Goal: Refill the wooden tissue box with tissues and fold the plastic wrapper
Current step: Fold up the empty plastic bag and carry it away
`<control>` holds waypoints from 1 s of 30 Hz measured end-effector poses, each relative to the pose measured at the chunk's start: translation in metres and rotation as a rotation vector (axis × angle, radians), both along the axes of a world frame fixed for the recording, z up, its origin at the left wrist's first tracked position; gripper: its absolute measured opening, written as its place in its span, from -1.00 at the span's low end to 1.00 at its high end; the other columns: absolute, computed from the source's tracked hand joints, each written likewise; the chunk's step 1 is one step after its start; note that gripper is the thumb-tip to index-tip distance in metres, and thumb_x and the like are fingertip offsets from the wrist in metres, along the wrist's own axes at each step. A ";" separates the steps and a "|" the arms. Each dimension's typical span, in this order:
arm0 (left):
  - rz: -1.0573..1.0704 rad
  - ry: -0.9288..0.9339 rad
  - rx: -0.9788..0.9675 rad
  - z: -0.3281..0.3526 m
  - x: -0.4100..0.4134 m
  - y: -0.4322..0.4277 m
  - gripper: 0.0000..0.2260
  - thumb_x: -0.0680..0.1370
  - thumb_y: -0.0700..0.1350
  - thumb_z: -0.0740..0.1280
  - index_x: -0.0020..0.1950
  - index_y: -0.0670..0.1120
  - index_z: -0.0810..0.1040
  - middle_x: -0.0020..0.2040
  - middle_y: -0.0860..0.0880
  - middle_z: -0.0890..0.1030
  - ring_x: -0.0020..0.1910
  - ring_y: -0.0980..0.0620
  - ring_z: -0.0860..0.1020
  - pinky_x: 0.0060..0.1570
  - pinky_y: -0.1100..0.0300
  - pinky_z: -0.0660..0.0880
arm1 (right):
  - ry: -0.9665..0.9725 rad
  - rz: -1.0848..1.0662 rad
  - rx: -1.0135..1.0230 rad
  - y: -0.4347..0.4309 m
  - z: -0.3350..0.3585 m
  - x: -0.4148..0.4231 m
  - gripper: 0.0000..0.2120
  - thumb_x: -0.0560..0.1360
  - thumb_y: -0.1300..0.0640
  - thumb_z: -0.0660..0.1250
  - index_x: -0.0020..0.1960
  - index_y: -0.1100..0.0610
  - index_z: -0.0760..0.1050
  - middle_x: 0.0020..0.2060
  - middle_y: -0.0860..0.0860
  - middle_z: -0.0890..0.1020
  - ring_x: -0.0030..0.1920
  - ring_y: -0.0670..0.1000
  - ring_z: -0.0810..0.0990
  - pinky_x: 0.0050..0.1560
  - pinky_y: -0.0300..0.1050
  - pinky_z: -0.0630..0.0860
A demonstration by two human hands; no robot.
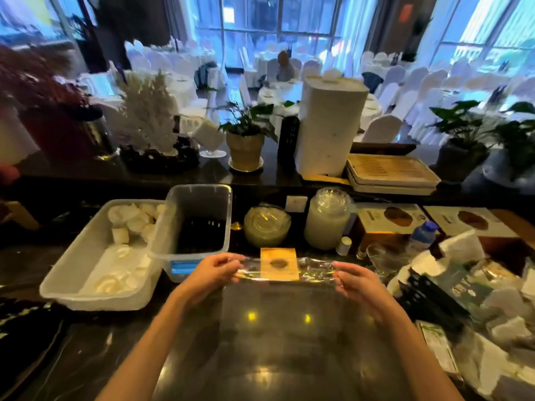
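A clear plastic wrapper [312, 269] with a yellow-brown printed label is stretched flat between my two hands above the dark counter. My left hand [215, 269] pinches its left end and my right hand [357, 280] pinches its right end. The wrapper looks flattened into a narrow strip. Two tissue packs with the same brown label [389, 218] lie at the back right. I cannot tell which item here is the wooden tissue box.
A large white tub [72, 273] with rolled white towels sits at the left, and a smaller clear bin [224, 204] rests on its edge. Two jars [327, 218] stand behind the wrapper. A cluttered pile of wrappers, tissues and black items [451, 293] fills the right.
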State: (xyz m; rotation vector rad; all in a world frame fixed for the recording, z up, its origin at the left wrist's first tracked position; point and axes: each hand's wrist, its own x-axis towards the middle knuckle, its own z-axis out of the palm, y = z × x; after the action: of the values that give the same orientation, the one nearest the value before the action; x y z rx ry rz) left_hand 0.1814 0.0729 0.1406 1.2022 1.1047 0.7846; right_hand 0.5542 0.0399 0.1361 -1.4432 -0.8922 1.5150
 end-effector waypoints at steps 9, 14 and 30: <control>0.160 -0.285 0.532 0.237 -0.052 0.037 -0.73 0.43 -0.20 0.42 0.11 -0.21 0.63 -0.15 -0.21 0.69 -0.27 0.02 0.65 -0.28 0.26 0.60 | 0.068 -0.144 0.762 0.047 0.236 -0.046 -0.76 0.54 0.18 0.32 0.17 0.05 0.62 -0.02 0.01 0.74 -0.09 -0.07 0.71 -0.24 -0.25 0.64; 0.159 -0.332 0.531 0.276 -0.048 0.049 -0.83 0.54 -0.35 0.25 0.06 -0.23 0.59 -0.17 -0.20 0.63 -0.33 0.01 0.64 -0.26 0.20 0.63 | -0.062 -0.204 0.774 0.067 0.262 -0.069 -0.79 0.56 0.23 0.32 0.12 0.04 0.64 -0.19 -0.08 0.76 -0.32 -0.20 0.67 -0.41 -0.33 0.56; 0.167 -0.218 0.722 0.250 -0.006 0.117 -0.51 0.49 -0.56 0.21 -0.29 -0.05 0.73 -0.29 0.09 0.72 -0.29 0.20 0.63 -0.22 0.31 0.55 | -0.024 -0.330 0.888 0.104 0.254 -0.073 -0.60 0.55 0.55 0.09 -0.08 0.13 0.55 -0.35 -0.11 0.72 -0.35 -0.20 0.65 -0.38 -0.33 0.58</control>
State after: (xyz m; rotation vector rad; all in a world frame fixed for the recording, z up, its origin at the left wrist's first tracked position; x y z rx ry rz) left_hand 0.1757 0.1898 0.3902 1.5750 0.7587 1.4854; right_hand 0.4814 0.1440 0.3899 -0.8787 -1.0833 0.6928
